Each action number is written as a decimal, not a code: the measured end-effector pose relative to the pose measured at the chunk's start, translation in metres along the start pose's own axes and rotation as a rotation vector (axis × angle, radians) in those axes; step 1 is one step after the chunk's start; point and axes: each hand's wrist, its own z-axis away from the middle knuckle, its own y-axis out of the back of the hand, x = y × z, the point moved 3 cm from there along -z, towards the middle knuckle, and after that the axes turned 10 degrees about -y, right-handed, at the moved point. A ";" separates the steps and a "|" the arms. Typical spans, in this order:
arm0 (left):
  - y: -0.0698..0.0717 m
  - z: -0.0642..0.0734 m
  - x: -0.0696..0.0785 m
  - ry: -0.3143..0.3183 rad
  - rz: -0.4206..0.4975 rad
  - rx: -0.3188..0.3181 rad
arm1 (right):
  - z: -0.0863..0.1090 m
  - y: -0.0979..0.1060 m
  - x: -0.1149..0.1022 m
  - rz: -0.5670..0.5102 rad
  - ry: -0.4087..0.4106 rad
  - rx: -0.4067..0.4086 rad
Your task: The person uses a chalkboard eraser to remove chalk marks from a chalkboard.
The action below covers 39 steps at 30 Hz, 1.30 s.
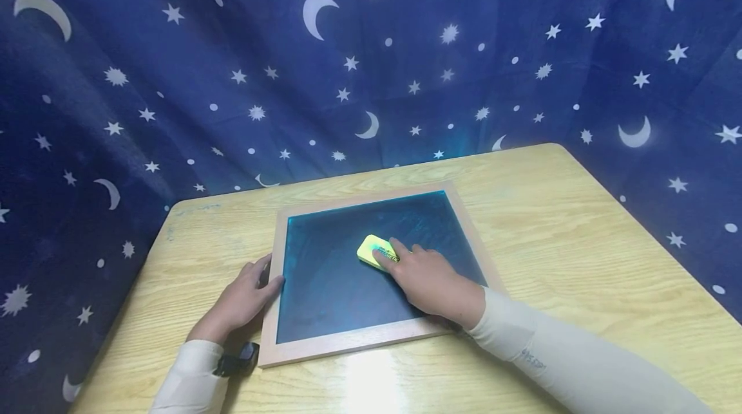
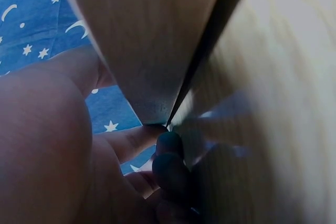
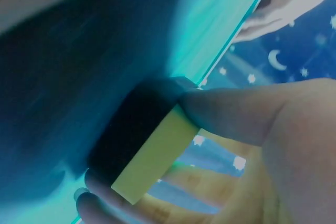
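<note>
A small chalkboard (image 1: 327,291) in a light wooden frame lies on the table, turned slightly. My right hand (image 1: 431,279) grips a yellow eraser (image 1: 370,249) over the middle of the board, thumb and fingers on its opposite sides. Dark lettering marks the eraser's top. From the right wrist, the dark felt (image 3: 128,135) faces the board surface. My left hand (image 1: 243,298) holds the left side of the wooden frame (image 2: 147,35), with the thumb over the frame and the fingers curled at its outer edge. Faint smears show on the board's upper right part.
The wood-grain table (image 1: 556,227) extends around the board, with blue marks (image 1: 199,209) near its far left corner. A dark blue curtain (image 1: 394,92) with moons and stars hangs behind and beside it. A black wrist device (image 1: 246,357) sits at the left sleeve, close to the frame's corner.
</note>
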 end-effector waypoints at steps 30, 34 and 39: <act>-0.003 -0.003 -0.001 0.005 -0.009 -0.002 | 0.025 0.007 0.076 -0.160 -0.158 0.149; -0.002 -0.003 -0.001 -0.005 -0.007 0.000 | 0.027 0.015 0.097 -0.184 -0.235 0.158; -0.002 -0.001 -0.002 -0.005 -0.002 0.003 | 0.026 0.017 0.119 -0.187 -0.283 0.168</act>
